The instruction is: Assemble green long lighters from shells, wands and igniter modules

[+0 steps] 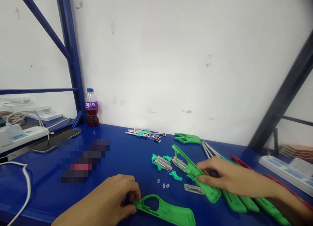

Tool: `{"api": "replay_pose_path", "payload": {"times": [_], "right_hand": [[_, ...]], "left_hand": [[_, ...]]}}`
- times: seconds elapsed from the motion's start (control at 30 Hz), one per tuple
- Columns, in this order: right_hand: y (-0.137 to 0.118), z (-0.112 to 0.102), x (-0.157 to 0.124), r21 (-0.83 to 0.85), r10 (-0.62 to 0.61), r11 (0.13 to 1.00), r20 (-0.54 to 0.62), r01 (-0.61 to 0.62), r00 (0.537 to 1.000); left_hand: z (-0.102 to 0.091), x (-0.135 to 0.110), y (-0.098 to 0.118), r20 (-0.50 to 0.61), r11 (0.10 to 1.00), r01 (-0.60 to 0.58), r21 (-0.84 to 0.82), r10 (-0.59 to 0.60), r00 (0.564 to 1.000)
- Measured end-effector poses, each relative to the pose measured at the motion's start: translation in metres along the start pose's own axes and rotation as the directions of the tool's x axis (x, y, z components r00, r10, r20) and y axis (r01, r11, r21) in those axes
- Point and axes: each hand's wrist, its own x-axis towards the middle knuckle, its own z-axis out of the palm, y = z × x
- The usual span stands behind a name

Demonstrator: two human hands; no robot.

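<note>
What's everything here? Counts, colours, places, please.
Hollow plastic shells: two, green, in hands.
Long plastic pieces: two visible, green, back.
Slotted plastic handles: at least three, green, right.
Slim plastic pieces: uncertain, red, right.
Wired metal rods: several, silver, back.
Curved plastic triggers: several, teal, centre.
Boxy plastic tubes: several, clear, centre.
Tiny plastic bits: three, whitish, centre.
Plastic bottle: one, purple label, left.
Flat phone: one, dark, left.
Power strips: two, white, either side.
Thin cables: several, white, left.
Metal posts: several, bluish, sides.
Table: one, blue, beneath.
Wall: one, white, behind.
Left hand: one, bare, front.
Right hand: one, bare, right.
</note>
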Motion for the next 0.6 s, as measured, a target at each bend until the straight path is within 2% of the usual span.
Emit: {"api": "replay_pose_path", "payload": {"times": [0.17,0.3,0.4,0.5,0.6], "right_hand": [[-0.011,0.002,-0.008,0.028,0.028,0.999,-0.025,-0.027,0.999],[-0.024,0.011,-0.012,-0.041,0.000,0.999,-0.047,-0.001,0.999],[-0.037,0.024,-0.012,-0.130,-0.040,0.991,-0.024,0.037,0.999],[-0.051,0.034,-0.007,-0.200,-0.085,0.975,0.046,0.093,0.995],[-0.059,0.036,0.005,-0.145,-0.152,0.972,0.201,0.183,0.968]], "left_hand": [[0.007,0.011,0.007,-0.033,0.997,0.037,0.068,-0.035,0.999],[0.019,0.025,0.007,-0.047,0.979,0.108,0.173,-0.102,0.994],[0.022,0.025,0.002,-0.074,0.983,0.133,0.125,-0.125,0.989],[0.019,0.014,-0.005,-0.110,0.989,0.129,0.075,-0.121,0.987],[0.018,0.000,-0.011,-0.040,0.998,0.057,-0.012,-0.058,0.998]]}}
